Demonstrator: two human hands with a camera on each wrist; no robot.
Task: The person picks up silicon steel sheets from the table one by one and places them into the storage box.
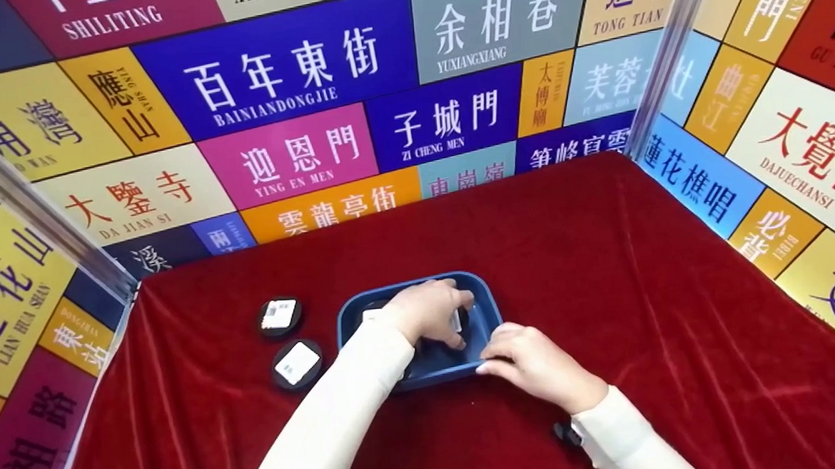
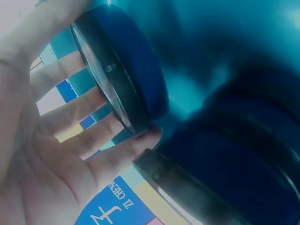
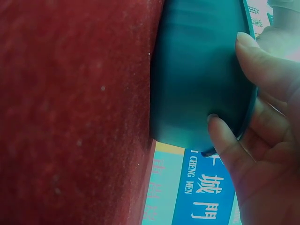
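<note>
A blue rectangular tub [image 1: 479,288] stands on the red cloth. My left hand [image 1: 432,309] reaches down into it from above, thumb and fingers around the edge of a round dark container [image 2: 136,70] with a pale face. Close by it in the left wrist view is another round container [image 2: 225,164] of the same kind, inside the tub. My right hand [image 1: 539,364] pinches the tub's near right corner; in the right wrist view its thumb and a finger [image 3: 222,136] press on the outer wall, with other fingers behind the rim. My left forearm hides part of the tub.
Two round black containers with white labels, one farther [image 1: 279,316] and one nearer [image 1: 297,364], lie on the cloth left of the tub. The red cloth [image 1: 604,253] covers the table. Panels with colourful street-name signs [image 1: 273,77] enclose its back and sides.
</note>
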